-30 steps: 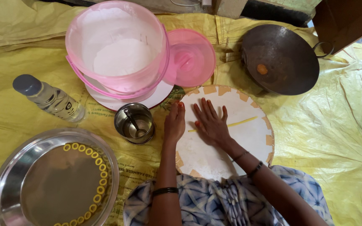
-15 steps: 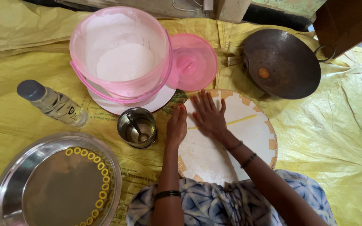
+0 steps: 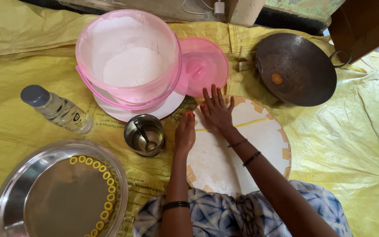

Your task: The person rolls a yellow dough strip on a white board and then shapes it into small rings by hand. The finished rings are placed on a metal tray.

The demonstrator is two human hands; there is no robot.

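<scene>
— Where the blue patterned cloth (image 3: 224,215) covers the lap, what lies just past it?

— A round white board (image 3: 237,162) with tan patches on its rim. Both forearms reach out over it, dark bangles on each wrist.

— And the hands?

— The right hand (image 3: 218,112) lies flat on the far part of the board, fingers spread, palm down, gripping nothing. The left hand (image 3: 185,134) rests at the board's left edge, fingers together and pointing away, also holding nothing; whether its palm presses on the board or the sheet beside it, I cannot tell.

— What sits left of the left hand?

— Just beside it, a small steel cup (image 3: 144,135) with a spoon standing in it. Nearer and further left, a big steel plate (image 3: 44,193) with a curved row of yellow rings (image 3: 104,184) on it. Further left again, a clear plastic bottle (image 3: 58,109) with a grey cap, lying on the yellow sheet (image 3: 352,145).

— Beyond the fingertips?

— A pink lid (image 3: 202,66) almost touches the right hand's fingertips. Left of it stands a pink bucket (image 3: 128,57) holding white flour, on a white disc. Far to the right of the right hand, a dark wok (image 3: 297,68) with a small orange piece inside.
</scene>
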